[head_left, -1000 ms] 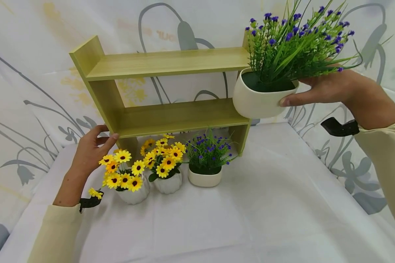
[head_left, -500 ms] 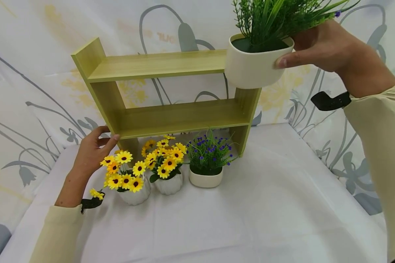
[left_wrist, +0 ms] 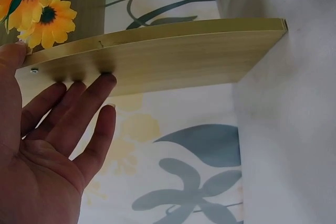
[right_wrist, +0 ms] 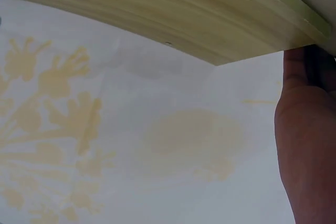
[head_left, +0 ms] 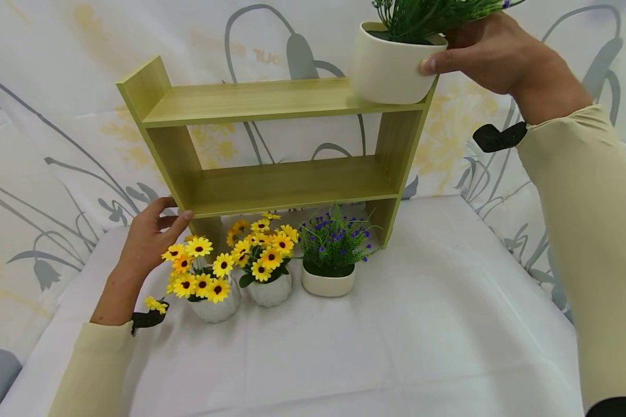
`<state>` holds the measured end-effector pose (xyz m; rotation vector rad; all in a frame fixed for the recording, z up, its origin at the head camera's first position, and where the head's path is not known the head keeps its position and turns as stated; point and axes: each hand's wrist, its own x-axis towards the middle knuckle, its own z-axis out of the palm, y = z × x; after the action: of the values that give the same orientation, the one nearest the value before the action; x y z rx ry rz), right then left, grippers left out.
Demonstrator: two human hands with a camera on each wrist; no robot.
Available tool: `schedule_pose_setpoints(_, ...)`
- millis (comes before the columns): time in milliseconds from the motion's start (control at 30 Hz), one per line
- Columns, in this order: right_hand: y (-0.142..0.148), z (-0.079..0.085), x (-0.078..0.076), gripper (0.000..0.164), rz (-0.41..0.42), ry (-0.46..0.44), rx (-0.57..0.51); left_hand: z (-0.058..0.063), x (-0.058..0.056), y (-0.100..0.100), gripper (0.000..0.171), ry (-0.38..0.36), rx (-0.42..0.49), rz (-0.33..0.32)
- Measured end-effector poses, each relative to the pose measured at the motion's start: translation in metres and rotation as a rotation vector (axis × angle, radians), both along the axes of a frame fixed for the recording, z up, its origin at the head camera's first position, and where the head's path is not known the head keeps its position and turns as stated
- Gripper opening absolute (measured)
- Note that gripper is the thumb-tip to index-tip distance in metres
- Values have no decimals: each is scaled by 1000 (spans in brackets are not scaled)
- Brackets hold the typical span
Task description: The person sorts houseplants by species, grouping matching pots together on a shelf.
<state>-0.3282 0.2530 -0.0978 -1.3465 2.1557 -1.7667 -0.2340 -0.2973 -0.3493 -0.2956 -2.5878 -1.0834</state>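
My right hand (head_left: 501, 58) grips the cream pot of a large potted plant (head_left: 393, 66), thumb on its front wall. That pot is at the right end of the wooden shelf's top board; whether its base touches the board cannot be told. The plant's upper leaves run out of the head view. Low on the shelf's left side panel (left_wrist: 173, 51), my left hand (head_left: 148, 234) holds on, thumb at the front edge and fingertips against the outer face. In the right wrist view, the right hand (right_wrist: 307, 129) shows beside the shelf's right side panel (right_wrist: 173, 14).
Before the shelf stand two white pots of yellow flowers, a left one (head_left: 216, 304) and a middle one (head_left: 271, 289). A smaller cream pot with purple flowers (head_left: 328, 281) is to their right. A white cloth (head_left: 396, 347) covers the table; patterned fabric hangs behind.
My right hand has raised the large potted plant and brought it leftward over the top board's right end. The left hand has stayed on the side panel.
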Motion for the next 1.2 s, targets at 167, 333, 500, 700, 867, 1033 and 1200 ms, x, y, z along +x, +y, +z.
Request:
schedule_pose_setpoints(167,-2,-1,-5,77,-71,-11,54,-1,1,2,57,0,19,-10)
schedule_pose_setpoints(333,-1,0,-8,76,-169,-12,121,0,-1,3,55,4,17,-18)
schedule_pose_setpoints(500,-4,2,-12,76,-212,11,192,-1,-4,2,55,3,16,-25)
schedule_pose_setpoints(700,-8,0,-17,79,-247,-19,218,-3,-3,3,57,-5,9,-14)
schedule_pose_setpoints(867,-11,-3,-19,78,-260,-45,183,-4,-3,3,60,-14,-3,-2)
schedule_pose_setpoints(1033,-15,-10,-20,70,-239,-63,95,-3,0,2,60,-19,4,2)
schedule_pose_setpoints(1200,-16,-17,-20,59,-289,-13,93,-2,1,1,61,-20,2,8)
